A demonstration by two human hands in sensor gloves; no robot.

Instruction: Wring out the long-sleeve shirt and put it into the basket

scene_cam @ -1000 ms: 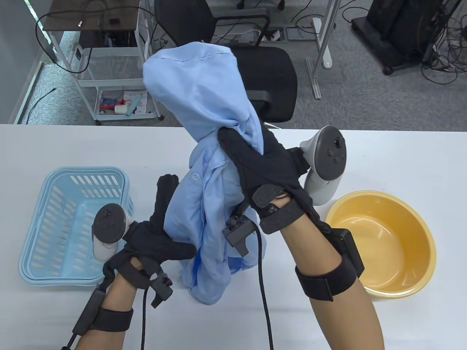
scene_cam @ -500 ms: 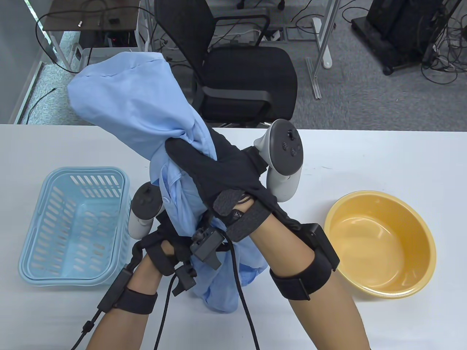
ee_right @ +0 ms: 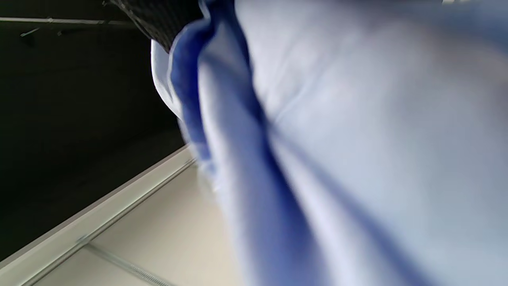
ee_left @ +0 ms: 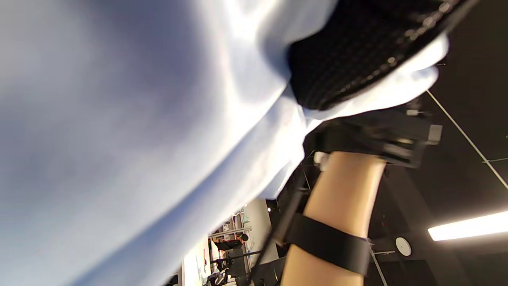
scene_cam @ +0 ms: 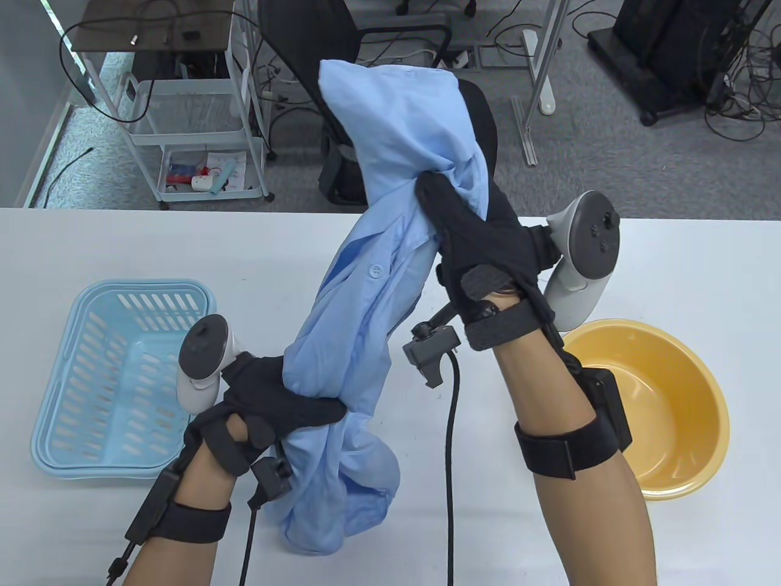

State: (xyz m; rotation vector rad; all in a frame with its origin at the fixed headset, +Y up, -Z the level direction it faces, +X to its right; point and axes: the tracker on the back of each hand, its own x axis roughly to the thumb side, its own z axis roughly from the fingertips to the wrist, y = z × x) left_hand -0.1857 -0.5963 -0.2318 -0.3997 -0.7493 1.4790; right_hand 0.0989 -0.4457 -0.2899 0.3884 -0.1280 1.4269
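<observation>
The light blue long-sleeve shirt point(scene_cam: 360, 311) is bunched into a thick rope that slants from lower left to upper right above the table. My right hand point(scene_cam: 470, 235) grips its upper part, with loose cloth flopping over the top. My left hand point(scene_cam: 290, 403) is wrapped round its lower part; the tail hangs below to the table. The light blue basket point(scene_cam: 125, 378) stands empty at the left. In the left wrist view the shirt point(ee_left: 131, 131) fills the frame, and the right hand's glove point(ee_left: 357, 51) holds it. In the right wrist view I see only blurred shirt cloth point(ee_right: 337, 139).
A yellow basin point(scene_cam: 656, 406) sits on the white table point(scene_cam: 671, 256) at the right, beside my right forearm. A black cable point(scene_cam: 451, 439) hangs from the right wrist. Beyond the far edge stand an office chair point(scene_cam: 482, 122) and a white cart point(scene_cam: 201, 122).
Both hands swung the shirt left, then back right and higher. The left hand, open under the cloth a second ago, now grips the lower part; the shirt is stretched longer.
</observation>
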